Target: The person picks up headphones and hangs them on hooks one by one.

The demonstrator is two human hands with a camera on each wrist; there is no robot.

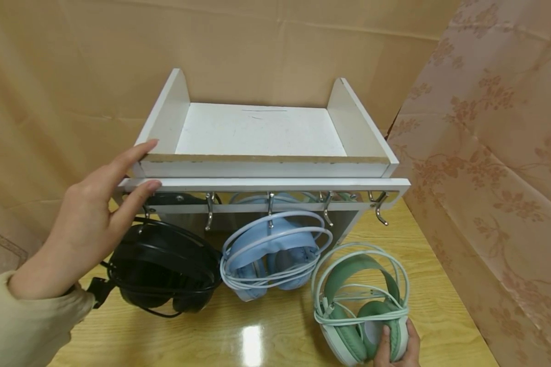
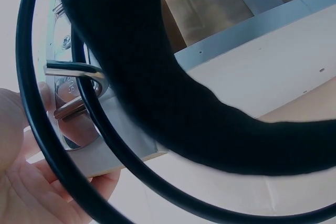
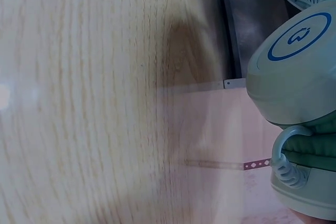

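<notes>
My left hand point(image 1: 84, 219) grips the left front corner of a white shelf rack point(image 1: 266, 168), fingers over the top and thumb against the front rail. Close under that hand, black headphones point(image 1: 165, 255) with a looped cable hang from the leftmost hook point(image 2: 76, 69). Light-blue headphones point(image 1: 261, 243), their cable coiled round them, hang at the middle hook point(image 1: 270, 204). At lower right, my right hand point(image 1: 403, 360) holds green headphones point(image 1: 349, 344) by an ear cup, headband up, below the rack's right end. The right wrist view shows their pale ear cup point(image 3: 294, 72) and cable plug.
More metal hooks point(image 1: 328, 209) line the front rail, including one at the far right end point(image 1: 381, 209). The rack stands on a glossy wooden table point(image 1: 431, 306). Tan cloth point(image 1: 280, 51) hangs behind; a floral pink cloth point(image 1: 496, 153) borders the right side.
</notes>
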